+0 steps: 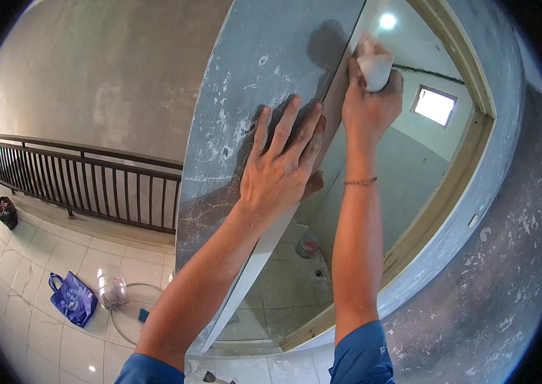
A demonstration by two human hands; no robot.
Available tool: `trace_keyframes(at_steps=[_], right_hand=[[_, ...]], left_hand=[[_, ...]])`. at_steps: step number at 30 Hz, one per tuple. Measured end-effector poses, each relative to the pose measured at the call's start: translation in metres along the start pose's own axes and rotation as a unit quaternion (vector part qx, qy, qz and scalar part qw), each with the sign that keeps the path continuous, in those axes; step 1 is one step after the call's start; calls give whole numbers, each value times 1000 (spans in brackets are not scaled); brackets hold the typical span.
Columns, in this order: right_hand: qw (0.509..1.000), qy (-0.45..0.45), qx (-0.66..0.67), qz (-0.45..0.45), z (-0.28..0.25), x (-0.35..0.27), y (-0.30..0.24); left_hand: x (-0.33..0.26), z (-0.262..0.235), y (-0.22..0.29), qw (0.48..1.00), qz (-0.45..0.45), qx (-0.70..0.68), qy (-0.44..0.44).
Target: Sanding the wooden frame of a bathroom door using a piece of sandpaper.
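My left hand (277,163) lies with fingers spread against the grey-blue plastered wall (271,57), beside a doorway. Its thumb reaches round the edge of the pale door frame (333,121). Higher up, my right hand (373,105) is closed around a crumpled whitish bundle (376,67) that looks like a soft plastic bag; its contents cannot be made out. The bundle's pinkish-white upper end is close to the frame's upper part, along a dark gap where frame and wall meet. Whether it touches the frame is unclear.
Through the doorway are a small room with a bright window (435,105) and a clear container (307,246) on its floor. At left, a dark railing (82,166) runs above tiles holding a blue tote bag (74,299), a clear plastic jug (112,288) and a dark bag (7,212).
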State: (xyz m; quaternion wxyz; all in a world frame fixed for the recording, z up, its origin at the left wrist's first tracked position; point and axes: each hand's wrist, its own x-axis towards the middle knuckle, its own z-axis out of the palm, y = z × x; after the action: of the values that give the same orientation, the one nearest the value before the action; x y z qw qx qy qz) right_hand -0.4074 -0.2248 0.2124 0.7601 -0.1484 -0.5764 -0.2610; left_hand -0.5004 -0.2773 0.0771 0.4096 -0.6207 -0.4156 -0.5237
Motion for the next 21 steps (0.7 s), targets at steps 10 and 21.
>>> trace_keyframes(at_steps=[10, 21], right_hand=[[1000, 1, 7, -4, 2, -2, -6], [999, -9, -37, -19, -10, -24, -12]], left_hand=[[0, -1, 0, 1000, -3, -7, 15], [2, -1, 2, 997, -26, -39, 61]])
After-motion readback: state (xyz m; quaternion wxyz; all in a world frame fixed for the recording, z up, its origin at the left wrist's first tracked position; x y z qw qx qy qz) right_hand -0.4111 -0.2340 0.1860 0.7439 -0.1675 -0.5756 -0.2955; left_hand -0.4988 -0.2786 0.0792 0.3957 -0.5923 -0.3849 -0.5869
